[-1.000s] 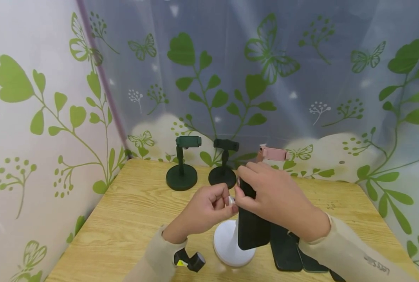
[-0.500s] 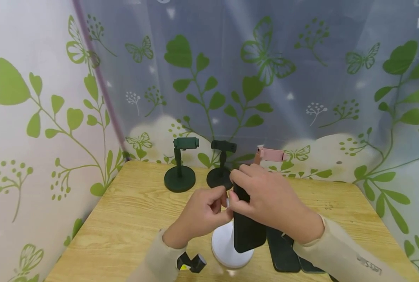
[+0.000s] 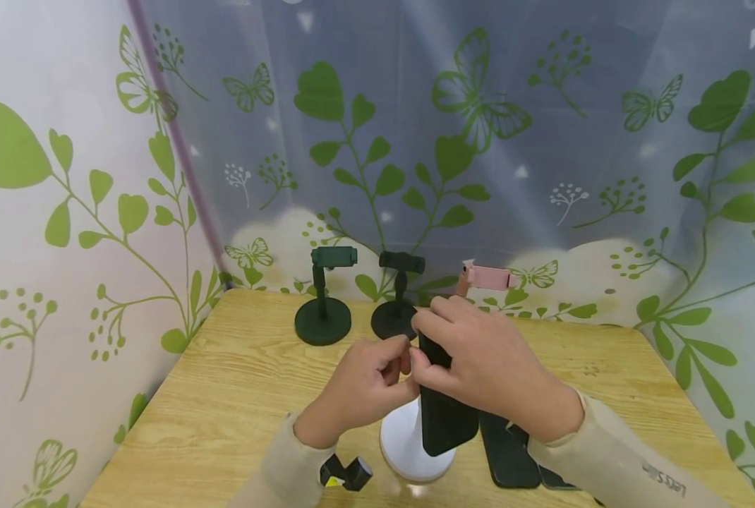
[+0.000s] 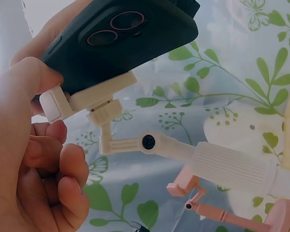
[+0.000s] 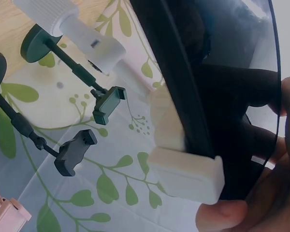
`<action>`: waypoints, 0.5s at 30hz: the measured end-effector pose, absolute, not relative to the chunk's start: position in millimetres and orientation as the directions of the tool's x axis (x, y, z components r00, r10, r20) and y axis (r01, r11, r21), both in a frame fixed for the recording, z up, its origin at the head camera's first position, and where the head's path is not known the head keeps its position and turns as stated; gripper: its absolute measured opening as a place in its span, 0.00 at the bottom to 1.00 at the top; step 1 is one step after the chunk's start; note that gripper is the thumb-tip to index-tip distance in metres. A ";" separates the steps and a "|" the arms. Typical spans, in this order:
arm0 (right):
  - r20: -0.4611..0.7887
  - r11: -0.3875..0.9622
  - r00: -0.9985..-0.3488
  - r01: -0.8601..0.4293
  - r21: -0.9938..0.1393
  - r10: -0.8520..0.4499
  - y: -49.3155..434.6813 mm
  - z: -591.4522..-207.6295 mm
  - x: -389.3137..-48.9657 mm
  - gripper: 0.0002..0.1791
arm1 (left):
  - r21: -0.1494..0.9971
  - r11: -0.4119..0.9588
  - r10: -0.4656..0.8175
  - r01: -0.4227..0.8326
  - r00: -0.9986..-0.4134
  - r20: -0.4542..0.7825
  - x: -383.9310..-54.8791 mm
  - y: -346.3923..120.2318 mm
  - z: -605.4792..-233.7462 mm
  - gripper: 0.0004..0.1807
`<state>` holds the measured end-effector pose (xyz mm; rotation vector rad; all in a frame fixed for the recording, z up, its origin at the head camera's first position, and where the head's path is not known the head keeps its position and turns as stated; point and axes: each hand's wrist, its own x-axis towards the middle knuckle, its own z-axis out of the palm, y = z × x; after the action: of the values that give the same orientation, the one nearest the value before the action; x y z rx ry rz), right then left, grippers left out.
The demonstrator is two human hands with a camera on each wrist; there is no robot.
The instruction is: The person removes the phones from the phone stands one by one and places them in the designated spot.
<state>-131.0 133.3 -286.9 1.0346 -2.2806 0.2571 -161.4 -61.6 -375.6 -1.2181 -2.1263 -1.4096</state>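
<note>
A smartphone (image 3: 444, 416) with a dark case stands tilted at a white phone stand (image 3: 409, 448). My right hand (image 3: 488, 360) grips the phone's upper part from the right side. My left hand (image 3: 367, 384) pinches the white clamp's end, thumb beside the phone's edge and other fingers curled below. In the left wrist view, the phone's camera side (image 4: 121, 38) leans over the clamp's back plate (image 4: 104, 92), with the clamp's end jaw at its edge. In the right wrist view, the white clamp jaw (image 5: 186, 174) overlaps the phone's edge, and a right fingertip lies just below it.
Behind the hands stand a dark green phone stand (image 3: 323, 321), a black one (image 3: 393, 321) and a pink one (image 3: 488, 277). More dark phones (image 3: 509, 451) lie on the wooden table (image 3: 225, 395) under my right forearm. A leaf-patterned curtain (image 3: 377, 141) hangs at the back.
The white clamp end, visible between the hands earlier, is now covered as the left fingertips and right thumb come closer together. The view has shifted slightly; the grip on the phone is the same.
</note>
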 end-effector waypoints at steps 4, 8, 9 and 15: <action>0.614 0.663 -0.496 -0.746 0.060 -0.614 134.9 -288.1 -131.4 0.05 | 0.597 0.158 0.478 0.787 -0.590 0.651 -160.7 -61.0 -375.4 0.10; 0.619 0.653 -0.491 -0.756 0.049 -0.614 136.3 -288.9 -132.0 0.06 | 0.600 0.163 0.477 0.783 -0.595 0.647 -160.2 -60.3 -375.3 0.10; 0.621 0.652 -0.489 -0.757 0.048 -0.613 136.6 -289.0 -132.2 0.07 | 0.601 0.162 0.476 0.782 -0.596 0.647 -160.1 -60.1 -375.3 0.10; 0.634 0.646 -0.475 -0.761 0.052 -0.611 137.8 -289.5 -132.2 0.08 | 0.602 0.158 0.479 0.782 -0.594 0.647 -159.9 -59.2 -375.7 0.10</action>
<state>-132.2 137.8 -289.5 1.0622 -2.2397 0.3139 -159.9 -59.2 -375.7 -1.2127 -2.1350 -1.4100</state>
